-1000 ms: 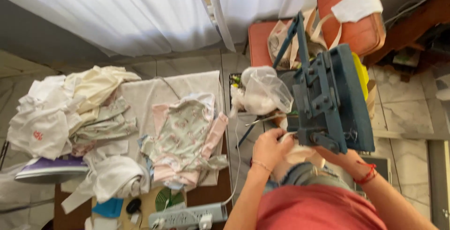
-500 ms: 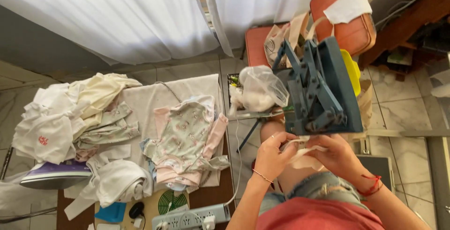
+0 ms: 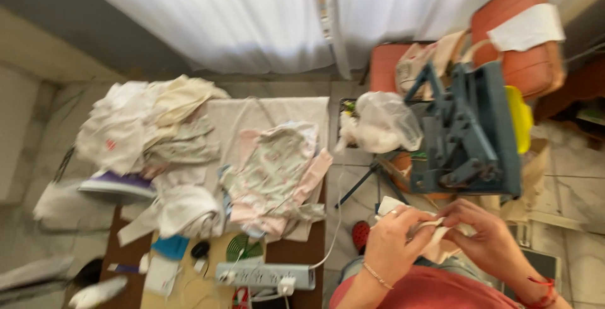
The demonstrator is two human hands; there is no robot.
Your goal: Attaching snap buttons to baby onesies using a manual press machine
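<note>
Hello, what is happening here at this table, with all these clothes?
A person is seated and holds a small piece of white cloth in both hands: the left hand and the right hand pinch it between the fingers, just below a blue-grey press machine. To the left, a table carries a pink patterned garment, a heap of pale clothes and a purple iron. A white power strip lies at the near edge. A clear plastic bag sits beside the machine.

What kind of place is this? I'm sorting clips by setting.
Probably a home garment workshop: a blue metal press machine, a purple-and-white clothes iron beside heaped pale baby clothes, and both hands working a small white fabric piece.
</note>
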